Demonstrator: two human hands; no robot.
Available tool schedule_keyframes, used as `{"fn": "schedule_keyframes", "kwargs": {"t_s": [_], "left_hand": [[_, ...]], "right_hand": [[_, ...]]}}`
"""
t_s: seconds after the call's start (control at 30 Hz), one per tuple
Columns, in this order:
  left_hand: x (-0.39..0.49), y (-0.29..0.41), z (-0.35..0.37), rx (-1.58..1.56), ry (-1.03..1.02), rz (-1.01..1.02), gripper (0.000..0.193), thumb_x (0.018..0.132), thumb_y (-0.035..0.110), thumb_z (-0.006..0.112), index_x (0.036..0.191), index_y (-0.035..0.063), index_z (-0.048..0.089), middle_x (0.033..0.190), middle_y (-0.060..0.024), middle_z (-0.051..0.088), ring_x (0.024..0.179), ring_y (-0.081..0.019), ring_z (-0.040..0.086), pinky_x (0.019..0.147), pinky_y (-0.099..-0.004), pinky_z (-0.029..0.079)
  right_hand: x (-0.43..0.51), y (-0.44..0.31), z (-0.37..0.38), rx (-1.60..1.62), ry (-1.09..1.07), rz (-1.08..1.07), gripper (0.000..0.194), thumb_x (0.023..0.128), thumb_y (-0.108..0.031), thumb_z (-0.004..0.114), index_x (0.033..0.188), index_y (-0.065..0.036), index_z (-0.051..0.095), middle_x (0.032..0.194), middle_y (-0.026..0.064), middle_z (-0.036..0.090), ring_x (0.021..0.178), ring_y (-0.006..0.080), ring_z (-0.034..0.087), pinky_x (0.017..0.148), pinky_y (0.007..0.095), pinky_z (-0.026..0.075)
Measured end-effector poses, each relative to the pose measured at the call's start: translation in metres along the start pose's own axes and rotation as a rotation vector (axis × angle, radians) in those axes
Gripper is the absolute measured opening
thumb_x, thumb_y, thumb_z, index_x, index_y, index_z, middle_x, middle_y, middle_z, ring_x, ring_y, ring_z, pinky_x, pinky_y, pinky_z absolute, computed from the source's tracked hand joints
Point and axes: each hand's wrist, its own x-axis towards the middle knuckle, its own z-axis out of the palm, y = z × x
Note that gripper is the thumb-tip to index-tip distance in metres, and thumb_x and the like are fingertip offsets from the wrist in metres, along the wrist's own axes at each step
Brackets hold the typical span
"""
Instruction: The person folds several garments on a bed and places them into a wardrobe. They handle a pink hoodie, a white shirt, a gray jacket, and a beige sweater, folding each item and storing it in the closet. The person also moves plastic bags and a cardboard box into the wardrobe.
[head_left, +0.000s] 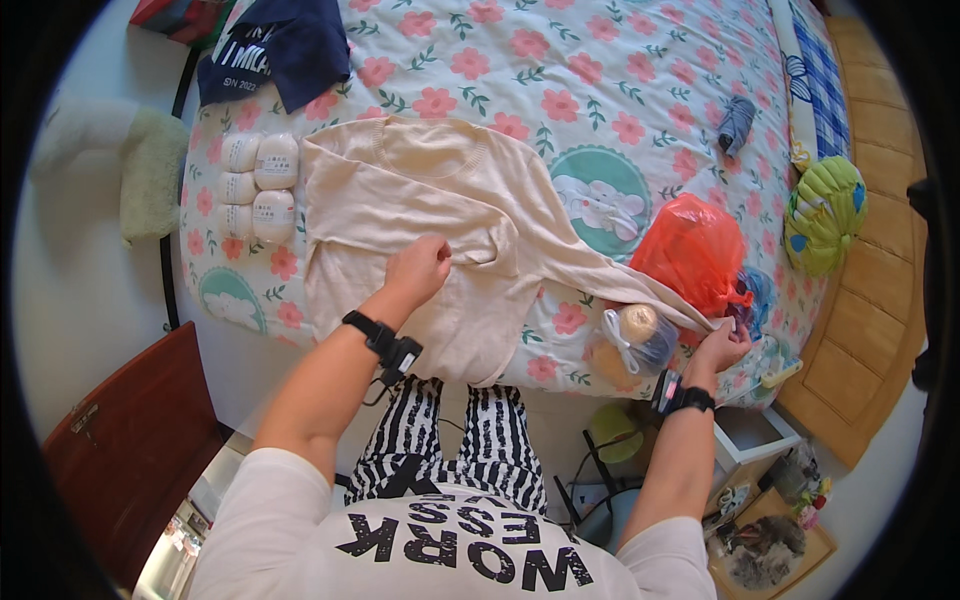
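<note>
A cream knitted sweater (420, 202) lies spread on the bed, its round neckline facing away from me. One sleeve (420, 217) is folded across the chest, its cuff end near the middle of the body. The other sleeve (622, 281) stretches out to the right, and my right hand (724, 346) pinches its cuff. Above the sweater's middle, just below the folded sleeve, my left hand (418, 268) is loosely curled, with nothing visible in it. Beside the stretched sleeve are a red plastic bag (694, 244) and a clear bag with tan yarn balls (634, 341).
Wrapped white yarn balls (259, 187) lie left of the sweater on the flowered bedsheet (469, 64). Farther off are a navy printed cloth (281, 56), a grey rolled bundle (736, 126) and a green cushion (825, 214). An open drawer (754, 435) stands below the bed's right corner.
</note>
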Motion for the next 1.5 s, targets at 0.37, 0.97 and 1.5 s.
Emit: {"fn": "schedule_keyframes", "kwargs": {"t_s": [0.37,0.97,1.5], "left_hand": [[-0.017,-0.118,-0.02,-0.899,-0.002,-0.884,0.026,0.089,0.031,0.064,0.098,0.0073,0.067,0.097,-0.0067,0.07,0.087,-0.0217,0.066,0.073,-0.0336,0.054],[-0.012,-0.202,-0.032,-1.885,0.674,-0.44,0.016,0.095,0.013,0.059,0.111,0.0073,0.058,0.11,-0.0059,0.065,0.103,-0.0202,0.064,0.093,-0.0358,0.053],[-0.005,-0.183,-0.026,-1.789,0.548,-0.498,0.016,0.098,0.02,0.058,0.112,0.0114,0.057,0.108,-0.0036,0.066,0.098,-0.0185,0.065,0.084,-0.0352,0.055]], "right_hand": [[-0.255,-0.08,0.103,-0.015,-1.371,-0.438,0.029,0.083,-0.017,0.068,0.107,-0.002,0.063,0.09,0.0117,0.066,0.078,0.0254,0.065,0.072,0.0367,0.051],[-0.26,-0.082,0.139,0.546,-1.14,0.226,0.012,0.094,-0.006,0.06,0.103,-0.004,0.053,0.084,0.0028,0.062,0.063,0.01,0.061,0.056,0.0222,0.051],[-0.352,-0.088,0.128,0.573,-1.152,0.72,0.019,0.093,-0.023,0.066,0.107,-0.01,0.061,0.093,0.0007,0.067,0.078,0.0112,0.065,0.065,0.0258,0.054]]}}
